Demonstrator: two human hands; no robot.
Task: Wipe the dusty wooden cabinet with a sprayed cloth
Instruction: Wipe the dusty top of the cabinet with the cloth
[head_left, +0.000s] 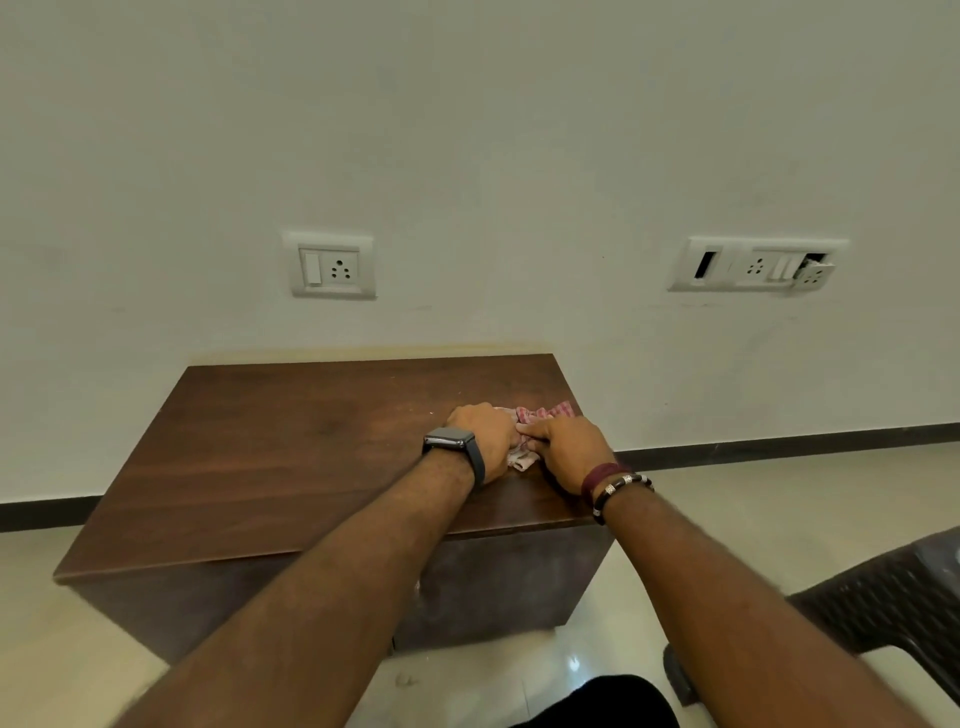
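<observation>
A: On the cabinet (291, 457) top, near its right edge: cloth (540, 415), pink-and-white checked, bunched, lying flat on the wood.

B: Left hand (485, 434)?

A: Palm down on the cloth's left part, fingers curled over the fabric, gripping it. Dark watch (451, 440) on the wrist.

B: Right hand (569, 447)?

A: Just beside the left, touching it. Fingers bent onto the cloth's near part, index finger pointing left across the fabric, pinching it against the top. Maroon band and beaded bracelet (618, 486) on the wrist.

B: Cloth visible where?

A: Beyond the knuckles toward the right rear, and as a small fold between the two hands at the near side.

B: Surroundings?

A: Cabinet set against a pale wall (467, 156), on a glossy tiled floor (727, 493). Single socket plate (332, 266) above left; wider plate (756, 265) above right, its right-hand module hanging loose. Dark chair (883, 597) at lower right.
</observation>
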